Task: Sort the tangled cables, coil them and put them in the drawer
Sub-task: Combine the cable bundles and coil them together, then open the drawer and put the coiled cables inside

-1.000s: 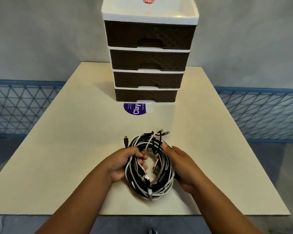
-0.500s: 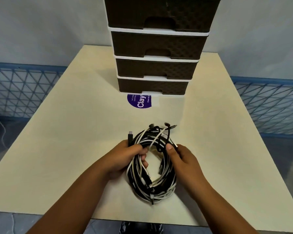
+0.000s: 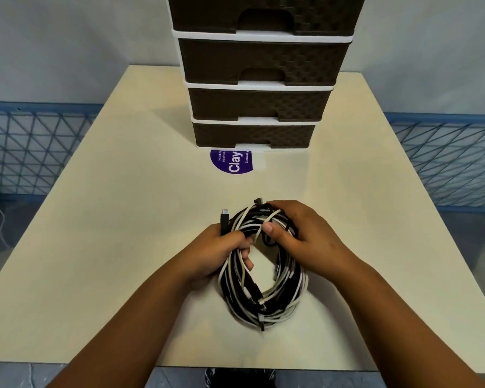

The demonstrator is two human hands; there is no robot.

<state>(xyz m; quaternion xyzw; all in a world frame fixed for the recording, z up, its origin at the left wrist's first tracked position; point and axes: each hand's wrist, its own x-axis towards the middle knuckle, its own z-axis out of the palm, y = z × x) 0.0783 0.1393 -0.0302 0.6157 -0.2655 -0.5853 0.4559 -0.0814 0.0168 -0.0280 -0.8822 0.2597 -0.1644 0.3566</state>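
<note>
A tangled bundle of black and white cables [image 3: 275,301] lies as a rough ring on the cream table [image 3: 109,247], near the front middle. My left hand [image 3: 219,256] grips the ring's left side, fingers curled through the loop, a black plug sticking up above it. My right hand [image 3: 300,236] is closed over the ring's top right, thumb pressing on white strands. Behind stands a brown drawer unit [image 3: 259,107] with white frames; all visible drawers are closed.
A purple round sticker [image 3: 233,163] lies on the table just in front of the drawer unit. Blue lattice railings [image 3: 31,152] run on both sides of the table. A grey wall is behind. The table's front edge is close below my forearms.
The view has moved closer and lower, cutting off the drawer unit's top. My right hand has shifted from the ring's right side up onto its top. The left hand keeps its grip.
</note>
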